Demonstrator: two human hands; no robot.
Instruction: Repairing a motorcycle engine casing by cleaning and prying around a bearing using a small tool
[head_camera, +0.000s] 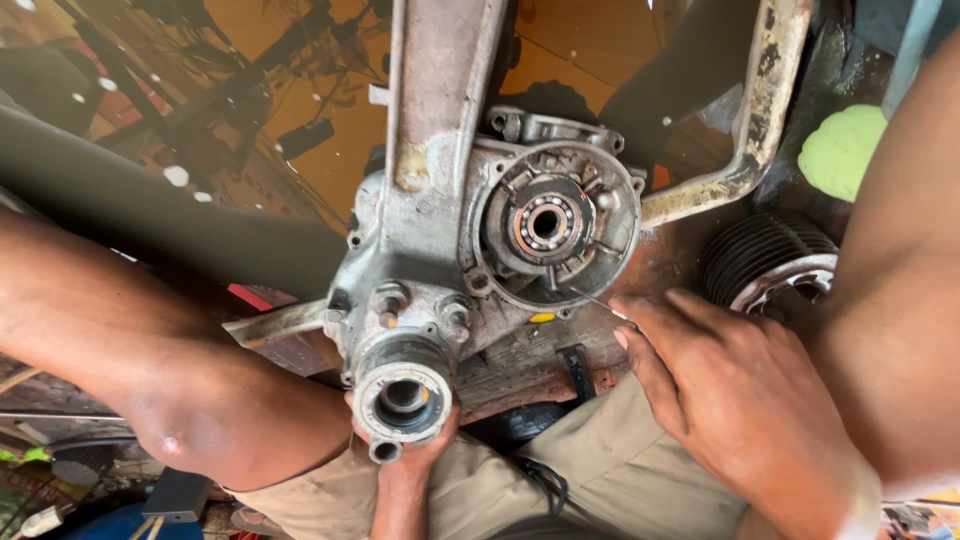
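Gripping a grimy metal engine casing (430, 250) from below, the person's left hand (405, 465) wraps its fingers around the round collar (403, 398) at the near end, clenched on that part and steadying it above the lap. The casing sits at the centre of the head view, tilted away from the person, with a long arm (440, 80) of the same worn metal running up toward the top edge. On its right face a circular recess holds a ball bearing (545, 222) ringed by rusty orange. The right hand (740, 400) rests just beside the lower right edge of that recess, fingertips pinched on a thin metal pin or wire (603, 305) whose tip points at the rim; what kind of tool it is cannot be told. A finned cylinder (765, 262) lies on the ground near the right hand, and a bright green cloth (840, 150) sits beyond it. A rusted bent bar (760, 110) runs down the right side behind the casing. Khaki trousers (590, 470) fill the lower foreground.
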